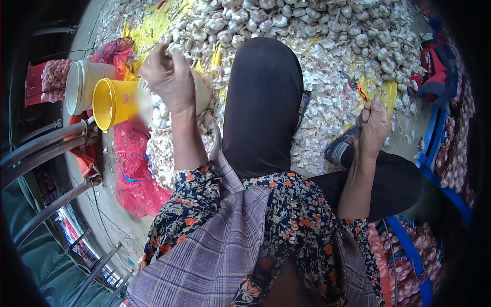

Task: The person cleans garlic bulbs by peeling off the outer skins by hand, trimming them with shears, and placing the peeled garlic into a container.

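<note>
While my left hand [171, 79] is hovering at the white bucket [202, 94], its fingers are showing a loose curl; whether they are gripping anything, I cannot tell. My right hand [375, 124] is forming a fist just beside an orange object [361, 92]; the fingers are hiding any contents. Garlic bulbs [332, 25] are lying heaped on the floor ahead, apparently for easy reach, and more are sitting inside the white bucket. Loose skins [327, 110] are surrounding my raised knee [263, 102]. Beyond the white bucket, 1 yellow bucket [123, 100] is standing, presumably kept at arm's length. Near these, 1 red mesh bag [135, 179] is lying flattened.
</note>
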`<state>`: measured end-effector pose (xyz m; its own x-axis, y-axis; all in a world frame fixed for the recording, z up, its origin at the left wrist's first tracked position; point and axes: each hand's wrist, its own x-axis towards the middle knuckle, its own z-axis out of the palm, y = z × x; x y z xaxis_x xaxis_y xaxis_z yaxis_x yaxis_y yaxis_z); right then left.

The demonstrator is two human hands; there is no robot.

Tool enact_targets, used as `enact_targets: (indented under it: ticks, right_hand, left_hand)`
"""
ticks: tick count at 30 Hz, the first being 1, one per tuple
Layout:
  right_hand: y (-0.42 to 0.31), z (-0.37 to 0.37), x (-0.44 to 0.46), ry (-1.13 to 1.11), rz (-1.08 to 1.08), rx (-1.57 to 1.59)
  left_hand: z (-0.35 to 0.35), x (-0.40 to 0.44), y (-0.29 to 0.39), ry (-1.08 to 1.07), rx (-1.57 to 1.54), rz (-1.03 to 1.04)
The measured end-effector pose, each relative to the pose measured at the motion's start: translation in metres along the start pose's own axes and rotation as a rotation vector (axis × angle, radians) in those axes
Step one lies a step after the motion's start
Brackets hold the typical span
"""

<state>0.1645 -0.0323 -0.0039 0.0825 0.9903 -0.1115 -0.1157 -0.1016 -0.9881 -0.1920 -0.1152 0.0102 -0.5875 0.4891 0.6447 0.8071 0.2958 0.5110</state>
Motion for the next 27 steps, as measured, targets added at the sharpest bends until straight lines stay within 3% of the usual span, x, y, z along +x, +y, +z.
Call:
enact_targets:
  ticks: [2, 4, 5, 6, 10, 12, 14, 16, 17, 19, 22, 24, 26, 27]
  right_hand:
    - [0.004, -0.005, 0.005, 0.096, 0.163, 0.040]
    - [0.016, -0.009, 0.010, 0.094, 0.159, 0.040]
    - [0.009, -0.014, 0.004, 0.053, 0.162, 0.008]
    - [0.011, -0.011, 0.007, 0.011, 0.179, -0.032]
    - [0.022, -0.016, 0.010, -0.063, 0.102, -0.294]
    - [0.025, -0.017, 0.010, -0.064, 0.120, -0.364]
    - [0.040, -0.019, 0.014, -0.067, 0.194, -0.334]
    - [0.047, -0.016, 0.015, -0.077, 0.238, -0.384]
    - [0.050, -0.015, 0.017, -0.087, 0.266, -0.431]
    - [0.055, -0.017, 0.011, -0.085, 0.291, -0.413]
    - [0.074, -0.028, 0.011, -0.078, 0.328, -0.412]
    - [0.076, -0.027, 0.013, -0.119, 0.320, -0.499]
    - [0.088, -0.024, 0.012, -0.088, 0.375, -0.453]
    - [0.095, -0.025, 0.009, -0.124, 0.388, -0.459]
  left_hand:
    - [-0.020, -0.024, -0.052, -0.072, 0.266, -0.150]
    - [-0.024, -0.055, -0.110, -0.141, 0.573, -0.045]
    - [-0.034, -0.077, -0.139, -0.275, 0.597, -0.210]
    - [-0.030, -0.090, -0.149, -0.389, 0.572, -0.544]
    - [-0.005, -0.084, -0.096, -0.344, 0.819, -0.512]
    - [0.022, -0.066, -0.076, -0.178, 0.929, -0.073]
    - [0.073, -0.046, -0.056, -0.185, 0.567, 0.286]
    - [0.147, -0.038, -0.026, -0.463, 0.042, 0.307]
    - [0.185, -0.038, -0.007, -0.402, -0.027, 0.367]
    - [0.252, -0.042, 0.009, -0.612, -0.049, 0.298]
    - [0.329, -0.026, 0.052, -0.406, -0.214, 0.122]
    - [0.364, -0.001, 0.074, -0.238, -0.210, 0.158]
    - [0.405, 0.019, 0.079, -0.351, -0.144, 0.107]
    - [0.415, 0.029, 0.080, -0.531, -0.120, 0.026]
